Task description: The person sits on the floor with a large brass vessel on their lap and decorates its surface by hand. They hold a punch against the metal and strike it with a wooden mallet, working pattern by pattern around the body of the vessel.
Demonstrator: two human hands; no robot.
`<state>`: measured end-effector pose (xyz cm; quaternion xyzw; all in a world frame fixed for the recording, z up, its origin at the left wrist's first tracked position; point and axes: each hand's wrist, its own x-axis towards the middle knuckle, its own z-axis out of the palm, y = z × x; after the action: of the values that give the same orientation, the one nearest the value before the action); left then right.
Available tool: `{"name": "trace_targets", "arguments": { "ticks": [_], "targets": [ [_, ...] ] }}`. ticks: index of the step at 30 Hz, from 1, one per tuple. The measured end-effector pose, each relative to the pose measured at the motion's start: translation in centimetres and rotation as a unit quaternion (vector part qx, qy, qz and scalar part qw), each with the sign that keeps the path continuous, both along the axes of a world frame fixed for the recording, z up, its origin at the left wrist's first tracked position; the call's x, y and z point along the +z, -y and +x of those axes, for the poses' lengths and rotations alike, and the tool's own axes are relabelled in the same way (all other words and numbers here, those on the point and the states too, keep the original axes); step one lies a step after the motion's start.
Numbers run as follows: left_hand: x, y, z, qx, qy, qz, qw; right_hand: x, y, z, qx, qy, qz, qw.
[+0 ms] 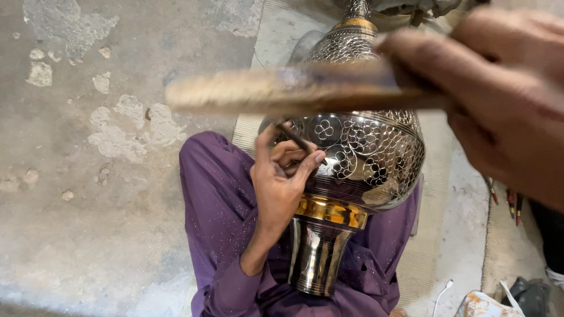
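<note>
I see no labels, signs or screens anywhere around me. The one item that may count as packaging is a crumpled bag or wrapper (483, 305) at the near right, on the floor by the bottom edge of my view. It is whitish with orange and blue-grey patches, irregular in shape and partly cut off by the frame, so I cannot tell its full outline. A thin white cord (442, 293) lies just to its left.
</note>
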<state>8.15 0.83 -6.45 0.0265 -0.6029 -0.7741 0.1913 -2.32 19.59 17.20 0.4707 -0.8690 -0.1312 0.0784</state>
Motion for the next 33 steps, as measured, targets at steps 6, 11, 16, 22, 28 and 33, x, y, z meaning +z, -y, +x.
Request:
{"name": "trace_targets", "arguments": {
  "ticks": [6, 11, 16, 22, 28, 33],
  "targets": [
    [1.1, 0.2, -0.5, -0.017, 0.049, -0.054, 0.997, -0.2, 0.2, -2.0, 0.022, 0.006, 0.000, 1.000],
    [1.2, 0.0, -0.2, 0.001, 0.037, -0.079, 0.996, -0.1, 1.7, -1.8, 0.057, -0.018, 0.012, 0.998],
    [1.1, -0.2, -0.2, 0.002, 0.040, -0.064, 0.997, 0.4, 2.8, -2.3, 0.032, 0.012, 0.008, 0.999],
    [0.8, -0.2, 0.1, -0.001, 0.028, -0.070, 0.997, 0.0, 3.2, -2.4, 0.032, 0.007, 0.043, 0.999],
    [0.5, 0.4, -0.6, -0.028, 0.009, -0.137, 0.990, 0.1, 2.1, -2.2, 0.050, 0.008, 0.027, 0.998],
    [0.9, 0.9, -0.8, -0.085, -0.024, -0.112, 0.990, -0.4, 0.4, -1.1, -0.070, 0.098, -0.043, 0.992]
  ]
}}
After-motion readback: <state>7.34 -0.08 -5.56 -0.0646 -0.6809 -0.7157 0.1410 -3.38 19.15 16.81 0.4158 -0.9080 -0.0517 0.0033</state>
